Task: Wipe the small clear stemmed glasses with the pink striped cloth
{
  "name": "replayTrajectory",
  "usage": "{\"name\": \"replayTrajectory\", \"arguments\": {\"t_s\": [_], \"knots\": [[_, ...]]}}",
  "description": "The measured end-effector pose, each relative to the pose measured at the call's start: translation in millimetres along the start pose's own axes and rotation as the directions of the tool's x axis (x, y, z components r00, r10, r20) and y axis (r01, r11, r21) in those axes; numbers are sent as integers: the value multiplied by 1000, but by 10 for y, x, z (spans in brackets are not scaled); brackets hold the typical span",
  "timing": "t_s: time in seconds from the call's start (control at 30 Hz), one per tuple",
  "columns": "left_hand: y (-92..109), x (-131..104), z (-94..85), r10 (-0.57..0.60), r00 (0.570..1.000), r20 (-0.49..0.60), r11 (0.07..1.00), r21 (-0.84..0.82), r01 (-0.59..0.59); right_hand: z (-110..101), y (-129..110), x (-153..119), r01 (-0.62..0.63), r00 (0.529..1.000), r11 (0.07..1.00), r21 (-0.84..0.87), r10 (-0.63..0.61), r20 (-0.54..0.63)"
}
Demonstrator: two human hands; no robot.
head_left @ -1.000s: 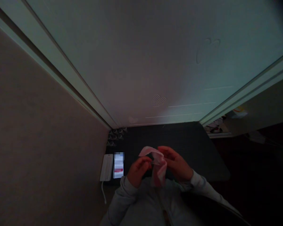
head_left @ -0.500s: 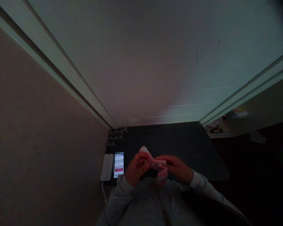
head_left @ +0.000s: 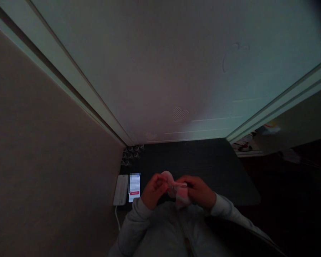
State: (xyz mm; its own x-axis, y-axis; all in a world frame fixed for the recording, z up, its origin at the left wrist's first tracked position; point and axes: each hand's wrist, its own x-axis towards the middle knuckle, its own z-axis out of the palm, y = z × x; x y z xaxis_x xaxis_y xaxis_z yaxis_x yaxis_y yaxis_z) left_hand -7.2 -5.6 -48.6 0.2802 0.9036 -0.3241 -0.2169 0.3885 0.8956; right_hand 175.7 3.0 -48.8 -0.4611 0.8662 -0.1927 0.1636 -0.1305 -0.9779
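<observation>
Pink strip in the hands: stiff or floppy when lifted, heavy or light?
Probably floppy: the pink strip curves and folds between the left hand and right hand. Likely light, since it looks thin.

The pink strip (head_left: 183,197) looks soft and thin, like a bit of cloth. It is all bent and crumpled – not flat at all. One part curves up in a round, pale bump beside the fingers of the left hand (head_left: 155,191). A narrow, lighter fold runs across the middle to the right hand (head_left: 202,191). A wider, pinker flap hangs down below that fold. Both hands pinch the strip by the near side of the dark tabletop (head_left: 198,157) – its small details are too dim to see.
</observation>
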Motion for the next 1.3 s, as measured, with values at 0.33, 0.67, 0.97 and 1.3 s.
{"name": "replayTrajectory", "arguments": {"t_s": [0.33, 0.67, 0.97, 1.3], "knots": [[-8, -27, -107, 44, 998, 50, 993, 106, -49, 49, 29, 45, 4, 1000, 995, -101, -4, -3], [78, -108, -126, 127, 981, 149, 931, 324, -170, 54, 55, 43, -20, 1000, 991, -129, 21, 9], [173, -185, -122, 177, 964, 197, 761, 594, -261, 73, 56, 37, -244, 967, 958, 148, 229, 111], [41, -60, -197, -23, 993, -117, 879, 470, 76, 46, 12, 30, 93, 993, 913, -398, -115, -32]]}}
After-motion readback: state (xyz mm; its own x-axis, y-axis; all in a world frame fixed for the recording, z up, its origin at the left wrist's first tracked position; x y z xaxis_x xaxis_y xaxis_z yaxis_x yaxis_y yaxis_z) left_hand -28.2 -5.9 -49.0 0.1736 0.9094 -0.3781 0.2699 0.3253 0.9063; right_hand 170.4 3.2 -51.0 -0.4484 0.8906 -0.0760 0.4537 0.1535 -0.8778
